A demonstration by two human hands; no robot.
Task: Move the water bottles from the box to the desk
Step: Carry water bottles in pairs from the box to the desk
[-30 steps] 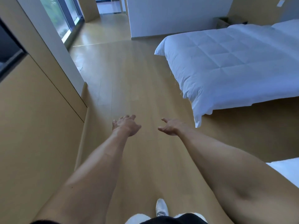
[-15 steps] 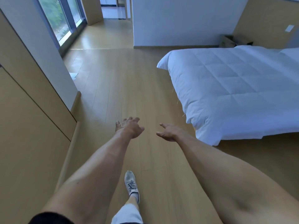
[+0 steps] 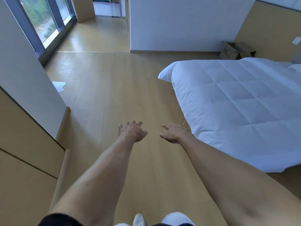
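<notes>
An open cardboard box (image 3: 235, 50) stands on the floor at the far right, against the wooden wall panel behind the bed. Its contents are hidden, and I see no water bottle. No desk is in view. Both my arms stretch out in front of me over the wooden floor. My left hand (image 3: 131, 131) has relaxed fingers and holds nothing. My right hand (image 3: 173, 132) is also empty, with fingers loosely spread. Both hands are far from the box.
A bed with a white quilt (image 3: 241, 101) fills the right side. Wooden cabinets (image 3: 27, 154) and a white wall line the left. A white sheet of paper (image 3: 59, 85) lies on the floor by a tall window (image 3: 44, 20). A white partition wall (image 3: 179, 23) stands ahead.
I have walked forward along the floor and the view has lifted, so the bed slid lower right and the box came closer. Both hands stay empty, held out in front.
</notes>
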